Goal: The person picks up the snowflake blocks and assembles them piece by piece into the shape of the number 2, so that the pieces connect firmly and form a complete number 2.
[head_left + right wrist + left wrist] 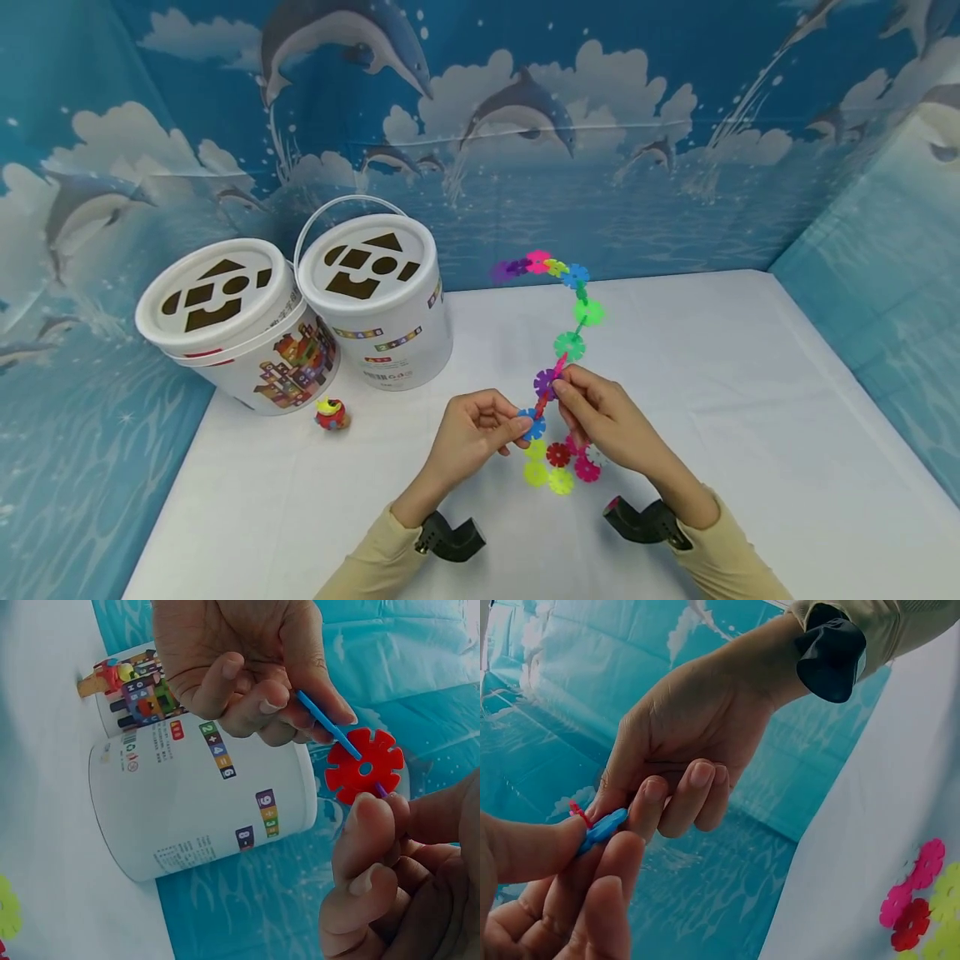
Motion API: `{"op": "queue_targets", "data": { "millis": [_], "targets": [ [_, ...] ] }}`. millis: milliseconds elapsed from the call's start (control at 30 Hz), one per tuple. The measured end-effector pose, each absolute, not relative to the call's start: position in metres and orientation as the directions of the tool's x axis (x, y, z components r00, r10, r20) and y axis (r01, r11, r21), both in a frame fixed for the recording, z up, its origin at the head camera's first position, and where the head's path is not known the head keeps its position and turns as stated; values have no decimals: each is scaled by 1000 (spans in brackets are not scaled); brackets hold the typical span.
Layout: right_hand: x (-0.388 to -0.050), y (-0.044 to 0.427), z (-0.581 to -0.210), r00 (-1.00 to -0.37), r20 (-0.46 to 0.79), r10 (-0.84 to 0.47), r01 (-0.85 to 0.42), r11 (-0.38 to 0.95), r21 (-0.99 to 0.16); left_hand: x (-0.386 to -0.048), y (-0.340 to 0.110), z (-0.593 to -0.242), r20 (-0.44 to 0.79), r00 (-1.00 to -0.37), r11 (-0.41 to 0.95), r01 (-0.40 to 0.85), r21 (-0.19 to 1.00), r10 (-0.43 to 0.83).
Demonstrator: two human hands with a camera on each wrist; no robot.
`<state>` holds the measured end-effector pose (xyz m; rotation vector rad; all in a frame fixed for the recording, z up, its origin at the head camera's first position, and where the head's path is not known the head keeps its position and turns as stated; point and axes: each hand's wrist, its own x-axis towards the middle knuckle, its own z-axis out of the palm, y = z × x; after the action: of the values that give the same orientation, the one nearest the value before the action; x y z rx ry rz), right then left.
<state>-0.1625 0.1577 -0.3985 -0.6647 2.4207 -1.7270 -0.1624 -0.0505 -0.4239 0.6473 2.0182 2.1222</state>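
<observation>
My left hand (pixel 472 433) pinches a blue notched disc (pixel 533 427) between thumb and fingers. A red notched disc (pixel 375 754) is slotted to that blue one, as the right wrist view shows. On the red disc's other side, my right hand (pixel 611 421) pinches a purple disc (pixel 545 381), largely hidden by fingertips in the right wrist view. From there a chain of linked discs runs away from me through a green disc (pixel 569 345) and a bright green disc (pixel 589 312). It curves left past a pink disc (pixel 537 261) to a purple end.
Loose yellow discs (pixel 560 481), a red disc (pixel 558 454) and pink discs (pixel 587 469) lie below my hands. Two lidded white buckets (pixel 247 375) (pixel 405 350) stand at the back left. A small red and yellow toy (pixel 332 414) sits before them.
</observation>
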Motion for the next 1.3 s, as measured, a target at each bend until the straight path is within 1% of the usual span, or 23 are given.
{"op": "queue_targets", "data": {
  "millis": [100, 300, 467, 633, 800, 967, 1100, 1200, 1300],
  "targets": [
    [-163, 157, -400, -899, 169, -404, -286, 251, -925, -162, -50, -427, 195, -886, -105, 166, 981, 421],
    [-164, 156, -404, -894, 165, -416, -279, 229, -933, -161, -51, -433, 161, -888, -137, 112, 984, 432],
    [-166, 156, -408, -889, 158, -430, -271, 215, -938, -158, -49, -438, 91, -896, -173, 16, 985, 434],
    [-167, 157, -415, -892, 124, -435, -249, 243, -938, -154, -47, -444, 32, -913, -182, -47, 982, 406],
    [-165, 162, -423, -886, 99, -453, -235, 254, -938, -151, -45, -448, 25, -923, -198, -56, 978, 383],
    [-163, 176, -433, -876, 53, -479, -202, 267, -942, -149, -45, -452, 29, -932, -206, -50, 977, 362],
    [-163, 194, -443, -901, 23, -433, -185, 337, -923, -149, -47, -454, 27, -937, -184, -40, 982, 347],
    [-166, 208, -454, -936, 23, -351, -182, 428, -885, -149, -50, -454, 28, -940, -162, -29, 986, 340],
    [-167, 221, -465, -956, 33, -291, -193, 539, -820, -149, -55, -453, 25, -941, -136, -23, 990, 338]
  ]
}}
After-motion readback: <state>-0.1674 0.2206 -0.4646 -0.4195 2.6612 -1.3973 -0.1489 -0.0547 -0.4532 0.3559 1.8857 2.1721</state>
